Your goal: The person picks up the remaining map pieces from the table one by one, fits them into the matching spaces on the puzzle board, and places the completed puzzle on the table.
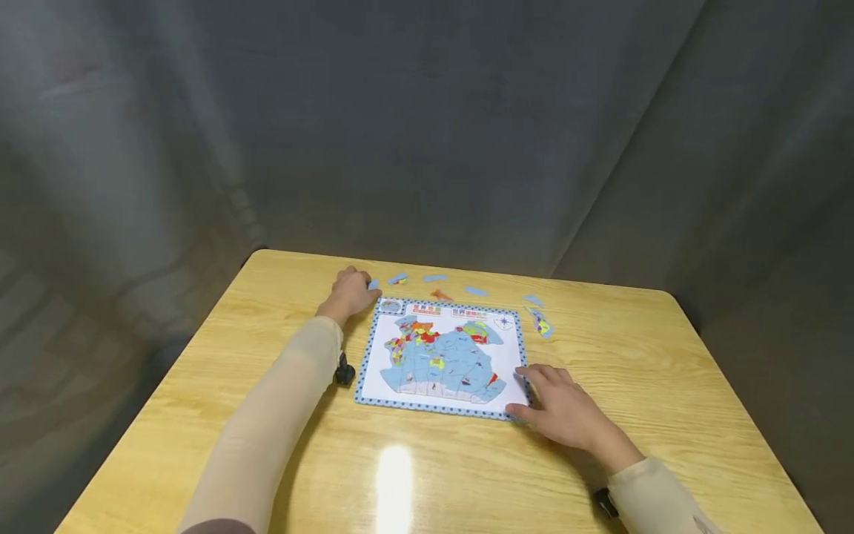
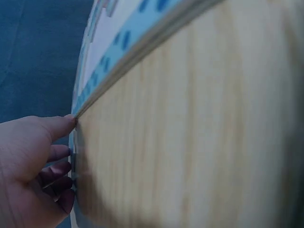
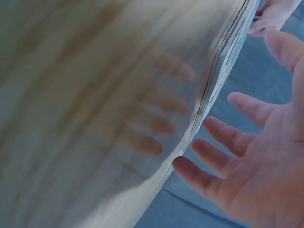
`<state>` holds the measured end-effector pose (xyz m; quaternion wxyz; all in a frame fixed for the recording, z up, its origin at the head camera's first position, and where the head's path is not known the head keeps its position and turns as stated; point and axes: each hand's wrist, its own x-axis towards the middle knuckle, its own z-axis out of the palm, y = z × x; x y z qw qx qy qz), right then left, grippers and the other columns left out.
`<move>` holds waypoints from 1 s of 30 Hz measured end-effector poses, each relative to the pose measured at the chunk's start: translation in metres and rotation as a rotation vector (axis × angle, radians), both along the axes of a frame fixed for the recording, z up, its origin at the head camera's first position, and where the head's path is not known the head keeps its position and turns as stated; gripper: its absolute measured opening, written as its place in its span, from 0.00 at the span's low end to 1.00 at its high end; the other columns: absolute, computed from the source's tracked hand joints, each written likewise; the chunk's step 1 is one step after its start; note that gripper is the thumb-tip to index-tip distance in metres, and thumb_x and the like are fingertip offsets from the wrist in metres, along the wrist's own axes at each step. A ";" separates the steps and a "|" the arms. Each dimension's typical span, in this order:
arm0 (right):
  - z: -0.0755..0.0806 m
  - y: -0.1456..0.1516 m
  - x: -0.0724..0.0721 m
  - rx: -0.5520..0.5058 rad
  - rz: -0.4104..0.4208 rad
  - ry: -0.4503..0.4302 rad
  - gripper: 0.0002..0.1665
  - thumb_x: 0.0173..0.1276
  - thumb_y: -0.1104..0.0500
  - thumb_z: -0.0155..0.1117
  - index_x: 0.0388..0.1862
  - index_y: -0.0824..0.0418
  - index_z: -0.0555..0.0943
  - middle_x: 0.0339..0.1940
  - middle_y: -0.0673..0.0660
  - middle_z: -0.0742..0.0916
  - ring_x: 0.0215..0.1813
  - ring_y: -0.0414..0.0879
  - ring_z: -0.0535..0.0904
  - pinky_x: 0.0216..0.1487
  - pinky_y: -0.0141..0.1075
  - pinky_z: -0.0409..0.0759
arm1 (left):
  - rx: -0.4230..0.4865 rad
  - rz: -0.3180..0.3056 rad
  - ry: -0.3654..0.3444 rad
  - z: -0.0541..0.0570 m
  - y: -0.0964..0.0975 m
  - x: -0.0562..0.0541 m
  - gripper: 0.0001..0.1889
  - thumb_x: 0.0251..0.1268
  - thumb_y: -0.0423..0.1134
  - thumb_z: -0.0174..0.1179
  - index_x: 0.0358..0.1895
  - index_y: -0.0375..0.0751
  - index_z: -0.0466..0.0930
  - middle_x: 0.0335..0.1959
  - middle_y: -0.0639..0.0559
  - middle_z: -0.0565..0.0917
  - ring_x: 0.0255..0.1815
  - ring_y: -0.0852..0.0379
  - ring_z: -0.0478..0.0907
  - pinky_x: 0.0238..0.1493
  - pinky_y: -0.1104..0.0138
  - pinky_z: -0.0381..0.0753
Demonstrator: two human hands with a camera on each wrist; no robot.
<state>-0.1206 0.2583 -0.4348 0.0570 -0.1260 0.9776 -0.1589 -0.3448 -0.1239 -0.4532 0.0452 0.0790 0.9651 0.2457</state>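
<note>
A world-map jigsaw board (image 1: 434, 411) with a blue dotted border lies on the table, its map partly filled with pieces. At its upper left corner is my left hand (image 1: 350, 292), thumb stretched to the corner and fingers bent loosely around a small blue puzzle piece (image 1: 373, 285). In the left wrist view, a gap shows between the thumb (image 2: 61, 124) and the other fingers; no gripped piece is visible there. My right hand (image 1: 563, 404) lies over the board's lower right edge. Its fingers (image 3: 223, 135) are spread, holding nothing.
Loose pieces lie along the board's far side: a blue-and-green one (image 1: 398, 279), blue ones (image 1: 435, 278), an orange-brown one (image 1: 441, 295) and, to the right, a yellow-and-blue one (image 1: 542, 325). A grey curtain (image 1: 427, 148) hangs behind the wooden table (image 1: 634, 356).
</note>
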 end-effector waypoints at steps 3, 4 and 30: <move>-0.002 -0.002 0.004 0.017 0.011 -0.038 0.45 0.61 0.30 0.63 0.68 0.57 0.73 0.69 0.62 0.72 0.68 0.62 0.65 0.60 0.62 0.66 | -0.023 0.007 0.015 -0.004 -0.002 0.002 0.23 0.71 0.46 0.57 0.59 0.30 0.77 0.55 0.36 0.71 0.59 0.37 0.64 0.60 0.46 0.66; -0.003 -0.003 0.005 0.025 0.012 -0.056 0.45 0.60 0.30 0.64 0.68 0.56 0.73 0.69 0.62 0.72 0.68 0.63 0.65 0.61 0.63 0.65 | -0.026 0.010 0.015 -0.006 -0.002 0.004 0.22 0.72 0.45 0.56 0.58 0.30 0.77 0.56 0.36 0.71 0.60 0.36 0.64 0.60 0.46 0.65; -0.009 -0.015 0.004 0.078 0.002 -0.076 0.42 0.57 0.38 0.72 0.67 0.55 0.75 0.70 0.61 0.72 0.69 0.61 0.65 0.60 0.62 0.66 | 0.170 0.084 -0.046 0.002 -0.026 0.016 0.14 0.69 0.31 0.56 0.54 0.30 0.80 0.53 0.36 0.80 0.48 0.44 0.77 0.49 0.56 0.78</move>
